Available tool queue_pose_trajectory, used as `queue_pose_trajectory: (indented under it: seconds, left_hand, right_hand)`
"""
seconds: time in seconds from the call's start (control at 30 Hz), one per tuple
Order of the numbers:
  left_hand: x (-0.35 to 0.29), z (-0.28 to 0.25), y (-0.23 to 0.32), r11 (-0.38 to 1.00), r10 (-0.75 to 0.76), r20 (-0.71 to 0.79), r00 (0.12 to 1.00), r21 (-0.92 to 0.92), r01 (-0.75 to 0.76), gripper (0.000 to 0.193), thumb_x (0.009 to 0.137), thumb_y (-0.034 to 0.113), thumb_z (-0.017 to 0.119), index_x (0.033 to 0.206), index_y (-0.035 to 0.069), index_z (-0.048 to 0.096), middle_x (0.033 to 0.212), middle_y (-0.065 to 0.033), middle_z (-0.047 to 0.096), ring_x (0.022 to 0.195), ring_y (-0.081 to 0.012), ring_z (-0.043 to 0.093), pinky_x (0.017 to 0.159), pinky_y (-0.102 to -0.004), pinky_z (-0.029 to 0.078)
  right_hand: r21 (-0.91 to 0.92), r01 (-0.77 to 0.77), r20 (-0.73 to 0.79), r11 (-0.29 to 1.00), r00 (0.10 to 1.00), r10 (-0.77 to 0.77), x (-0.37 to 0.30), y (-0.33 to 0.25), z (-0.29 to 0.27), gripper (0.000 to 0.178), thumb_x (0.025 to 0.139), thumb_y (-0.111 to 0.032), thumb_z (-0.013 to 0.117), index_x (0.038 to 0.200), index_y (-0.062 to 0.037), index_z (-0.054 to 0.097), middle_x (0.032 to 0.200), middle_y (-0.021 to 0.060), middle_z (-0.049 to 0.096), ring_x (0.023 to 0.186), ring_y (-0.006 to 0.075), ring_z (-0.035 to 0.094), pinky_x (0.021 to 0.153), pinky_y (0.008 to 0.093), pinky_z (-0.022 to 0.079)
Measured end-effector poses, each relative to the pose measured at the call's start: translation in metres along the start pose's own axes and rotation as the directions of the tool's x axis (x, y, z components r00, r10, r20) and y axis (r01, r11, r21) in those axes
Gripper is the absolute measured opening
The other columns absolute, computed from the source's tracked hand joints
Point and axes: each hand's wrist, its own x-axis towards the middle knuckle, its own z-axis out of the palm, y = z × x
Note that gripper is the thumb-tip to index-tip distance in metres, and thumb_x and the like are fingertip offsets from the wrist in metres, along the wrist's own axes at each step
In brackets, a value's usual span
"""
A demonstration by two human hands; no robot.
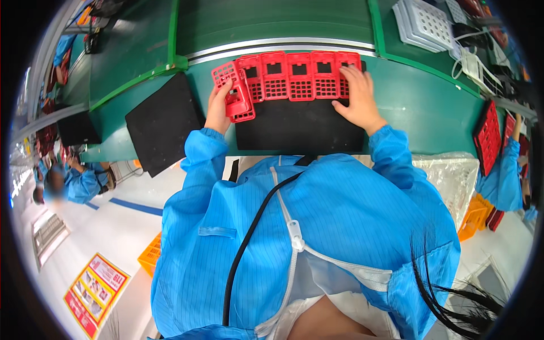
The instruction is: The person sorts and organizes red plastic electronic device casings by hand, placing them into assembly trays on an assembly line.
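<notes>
A row of red plastic grid frames (pixel 300 75) lies side by side along the far edge of a black mat (pixel 300 127) on the green workbench (pixel 419 102), the row's long axis running left to right across the person's front. The right hand (pixel 357 93) rests flat, fingers spread, on the row's right end, pressing down rather than gripping; nothing is closed inside it. The left hand (pixel 218 107) is curled around a separate red frame (pixel 239 102) at the row's left end, thumb and fingers clamped on its near edge, the piece sitting half over the mat's corner. Another frame (pixel 225 72), tilted out of line, leans just behind it and touches the row's left end. So the loose pieces lie at the left hand, just beside the leftmost seated frame, while the right hand is well apart at the opposite end. The left hand is clearly the nearer one to the gap. A second black mat (pixel 164 122) lies skewed to the left. White grid trays (pixel 425 22) are stacked far right, beyond a green divider. A neighbour's blue sleeve (pixel 501 175) shows at the right rim beside more red frames (pixel 488 136).
</notes>
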Motion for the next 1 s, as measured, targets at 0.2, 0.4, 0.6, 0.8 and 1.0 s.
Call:
queue_pose_trajectory:
  seconds: [0.2, 0.4, 0.6, 0.8, 1.0]
  left_hand:
    - [-0.067, 0.030, 0.004, 0.947, -0.047, 0.175, 0.983, -0.306, 0.100, 0.041, 0.096, 0.036, 0.046, 0.126, 0.008, 0.047, 0.115, -0.0104, 0.059, 0.101, -0.0225, 0.059, 0.085, -0.0358, 0.051]
    - [-0.093, 0.015, 0.005, 0.943, 0.083, 0.202, 0.976, -0.332, -0.011, 0.035, 0.097, 0.021, 0.045, 0.129, 0.007, 0.042, 0.122, -0.0100, 0.055, 0.110, -0.0217, 0.055, 0.092, -0.0374, 0.048]
    - [-0.088, -0.027, 0.008, 0.940, 0.329, 0.419, 0.847, -0.056, -0.338, 0.030, 0.075, -0.006, 0.059, 0.100, 0.009, 0.067, 0.113, -0.0072, 0.060, 0.117, -0.0218, 0.050, 0.104, -0.0398, 0.031]
    - [-0.059, -0.079, -0.015, 0.010, 0.042, 0.926, 0.374, 0.374, -0.927, 0.042, 0.066, 0.003, 0.063, 0.104, 0.021, 0.066, 0.129, -0.0088, 0.049, 0.132, -0.0281, 0.033, 0.109, -0.0602, 0.011]
    - [-0.039, -0.076, -0.009, -0.104, -0.106, 0.958, 0.265, 0.254, -0.961, 0.050, 0.066, 0.028, 0.073, 0.109, 0.009, 0.055, 0.131, -0.0126, 0.044, 0.134, -0.0352, 0.026, 0.111, -0.0516, 0.019]
  right_hand:
    - [0.895, -0.337, 0.269, 0.292, 0.930, 0.249, -0.017, -0.116, 0.041, 0.048, 0.088, -0.024, 0.058, 0.128, -0.0032, 0.042, 0.124, 0.0134, 0.050, 0.116, 0.0263, 0.047, 0.095, 0.0427, 0.041]
    - [0.761, -0.583, 0.646, -0.285, 0.722, 0.247, -0.021, -0.165, 0.077, 0.040, 0.098, -0.032, 0.044, 0.125, -0.0028, 0.045, 0.103, 0.0111, 0.061, 0.084, 0.0187, 0.063, 0.057, 0.0291, 0.051]
    - [0.817, -0.573, 0.400, 0.061, 0.640, 0.656, -0.056, -0.157, 0.090, 0.032, 0.098, -0.026, 0.043, 0.114, 0.0010, 0.052, 0.084, 0.0125, 0.065, 0.064, 0.0189, 0.064, 0.055, 0.0284, 0.050]
    - [0.332, -0.511, 0.007, 0.793, 0.842, 0.540, -0.086, -0.173, 0.094, 0.066, 0.074, -0.011, 0.071, 0.134, -0.0057, 0.044, 0.125, 0.0175, 0.048, 0.109, 0.0294, 0.053, 0.094, 0.0365, 0.044]
    - [-0.044, -0.257, 0.038, 0.966, 0.965, 0.258, -0.073, -0.182, 0.097, 0.056, 0.067, -0.006, 0.070, 0.121, -0.0091, 0.054, 0.132, 0.0173, 0.040, 0.114, 0.0356, 0.046, 0.095, 0.0409, 0.042]
